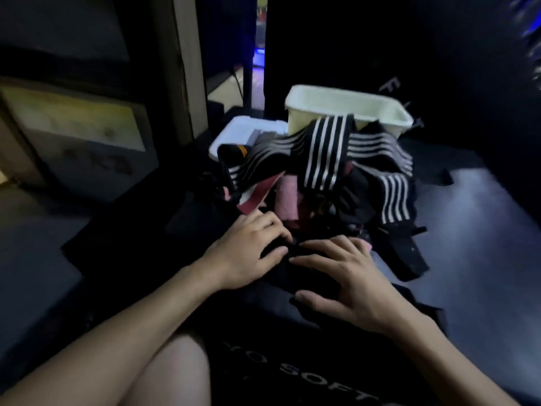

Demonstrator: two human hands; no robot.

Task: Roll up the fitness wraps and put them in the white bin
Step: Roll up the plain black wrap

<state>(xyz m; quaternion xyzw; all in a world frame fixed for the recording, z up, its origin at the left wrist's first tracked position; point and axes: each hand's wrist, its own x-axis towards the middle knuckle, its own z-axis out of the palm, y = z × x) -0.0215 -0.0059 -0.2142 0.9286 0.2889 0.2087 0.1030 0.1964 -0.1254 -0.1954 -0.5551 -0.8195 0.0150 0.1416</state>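
A tangled pile of fitness wraps point(322, 159) lies on the dark surface in front of me: black ones with white stripes, a pink one point(288, 197) and a dark red one. Behind the pile stands a cream-white bin point(348, 111), and a lower white bin point(248, 130) sits to its left. My left hand point(248, 247) and my right hand point(348, 273) rest side by side on a black wrap point(292, 259) at the near edge of the pile, fingers curled over it. The dim light hides whether this wrap is partly rolled.
I work on a black padded block with white lettering point(322, 373). My bare knee point(172, 373) shows at the bottom. A wooden frame and a panel point(73, 121) stand at the left. Dark walls close off the back and right.
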